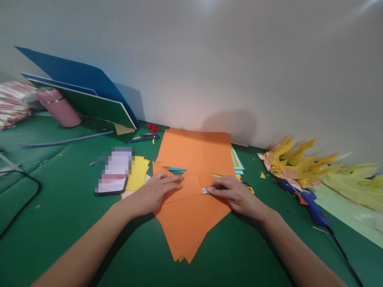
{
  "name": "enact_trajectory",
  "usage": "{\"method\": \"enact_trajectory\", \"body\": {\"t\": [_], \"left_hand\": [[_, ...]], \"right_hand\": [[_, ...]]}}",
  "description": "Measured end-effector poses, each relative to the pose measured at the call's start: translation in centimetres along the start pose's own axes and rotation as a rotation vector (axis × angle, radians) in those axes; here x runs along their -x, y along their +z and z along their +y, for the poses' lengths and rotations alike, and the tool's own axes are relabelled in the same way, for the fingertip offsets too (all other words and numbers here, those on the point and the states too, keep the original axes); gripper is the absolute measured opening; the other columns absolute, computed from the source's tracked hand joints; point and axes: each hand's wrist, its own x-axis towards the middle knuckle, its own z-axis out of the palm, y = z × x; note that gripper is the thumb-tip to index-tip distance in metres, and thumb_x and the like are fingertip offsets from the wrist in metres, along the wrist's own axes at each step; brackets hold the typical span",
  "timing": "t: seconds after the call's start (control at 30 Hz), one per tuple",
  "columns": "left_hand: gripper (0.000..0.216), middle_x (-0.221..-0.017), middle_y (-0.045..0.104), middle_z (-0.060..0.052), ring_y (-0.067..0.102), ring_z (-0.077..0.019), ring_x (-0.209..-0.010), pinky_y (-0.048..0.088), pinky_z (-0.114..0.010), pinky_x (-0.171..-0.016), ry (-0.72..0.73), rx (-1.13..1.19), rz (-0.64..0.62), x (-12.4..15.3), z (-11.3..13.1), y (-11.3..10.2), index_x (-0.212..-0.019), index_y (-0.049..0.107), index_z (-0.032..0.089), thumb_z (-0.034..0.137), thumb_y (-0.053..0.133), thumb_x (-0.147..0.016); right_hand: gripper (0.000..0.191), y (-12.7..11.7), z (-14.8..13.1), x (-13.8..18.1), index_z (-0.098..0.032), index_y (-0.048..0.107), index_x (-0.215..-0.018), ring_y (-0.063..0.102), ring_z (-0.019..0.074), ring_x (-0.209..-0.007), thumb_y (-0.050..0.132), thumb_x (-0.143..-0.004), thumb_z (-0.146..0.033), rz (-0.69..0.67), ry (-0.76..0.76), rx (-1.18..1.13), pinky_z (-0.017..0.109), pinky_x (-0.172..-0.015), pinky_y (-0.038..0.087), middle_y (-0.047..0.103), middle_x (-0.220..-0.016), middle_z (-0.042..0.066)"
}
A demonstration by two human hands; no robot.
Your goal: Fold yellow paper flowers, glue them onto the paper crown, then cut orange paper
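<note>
A stack of orange paper sheets (191, 223) lies on the green table (60, 207), one corner pointing toward me. My left hand (155, 190) rests flat on a folded orange piece (191, 186), fingers stretched out, holding it down. My right hand (236, 193) is closed round a small tool with a silvery tip (206, 191) at the folded piece's right edge; I cannot make out what tool it is. A larger orange sheet (194, 151) lies behind, with a blue-handled tool (176, 169) on it.
A phone (115, 175) and yellow papers (138, 173) lie left of my hands. Blue and green boards (89, 93) and a pink bottle (58, 107) stand back left. Yellow paper flowers (296, 163) and a blue glue gun (311, 203) with its cord are at the right.
</note>
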Motion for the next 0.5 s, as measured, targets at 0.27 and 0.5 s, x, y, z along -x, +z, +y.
{"method": "enact_trajectory", "body": {"t": [0.27, 0.5], "left_hand": [[0.073, -0.133, 0.056, 0.003, 0.049, -0.0213, -0.102, 0.043, -0.039, -0.086, -0.018, 0.029, -0.010, -0.08, 0.16, -0.34, -0.130, 0.050, 0.032, -0.006, 0.037, -0.069], [0.080, -0.136, 0.053, 0.003, 0.046, -0.0223, -0.101, 0.043, -0.040, -0.086, -0.067, 0.026, -0.065, 0.01, 0.72, -0.66, -0.131, 0.048, 0.031, -0.010, 0.037, -0.063]], "right_hand": [[0.032, 0.05, 0.18, 0.91, -0.028, 0.059, -0.119, 0.055, 0.0194, -0.091, 0.041, -0.095, -0.018, 0.002, 0.016, 0.014, 0.034, -0.073, 0.043, 0.063, -0.099, 0.008], [0.034, 0.03, -0.27, 1.09, -0.025, 0.058, -0.120, 0.055, 0.0212, -0.091, 0.039, -0.094, -0.014, 0.021, -0.003, 0.055, 0.036, -0.075, 0.044, 0.063, -0.099, 0.010]]}}
